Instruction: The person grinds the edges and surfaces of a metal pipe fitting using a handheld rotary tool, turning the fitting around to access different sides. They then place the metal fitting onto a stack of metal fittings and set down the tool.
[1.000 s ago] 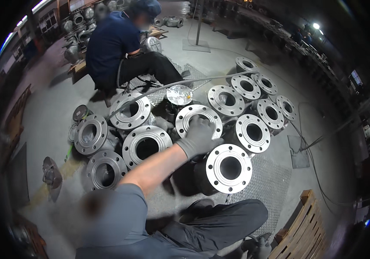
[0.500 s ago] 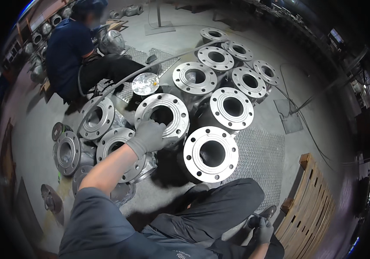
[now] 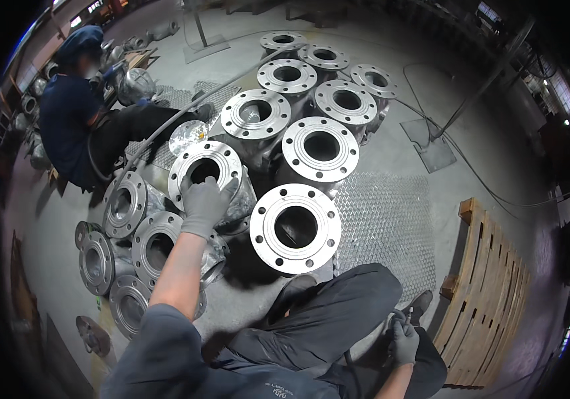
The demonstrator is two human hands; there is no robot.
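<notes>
My left hand [image 3: 205,207], in a grey glove, grips the near rim of a flanged metal pipe fitting [image 3: 230,163]. Its fingertips reach the edge of the bore, and the thumb side lies spread toward the outer rim. Low on the right, beside my bent knee, my gloved right hand [image 3: 404,342] is closed round a dark object too hidden to name. Right of the left hand stands another flanged fitting [image 3: 265,226], its bright ring facing up. Close by on the left, a duller flanged fitting [image 3: 140,245] leans at a tilt.
Several more flanged fittings [image 3: 320,126] stand in rows farther off. A hose [image 3: 158,138] runs diagonally past them. At the far left a co-worker [image 3: 72,126] sits on the floor. A wooden pallet [image 3: 488,299] stands on the right, beside a patterned metal mat [image 3: 391,229].
The view has swung, so the fittings appear farther left. My left hand stays at the same flange, with its fingers spread wider over the rim. My right hand has risen slightly.
</notes>
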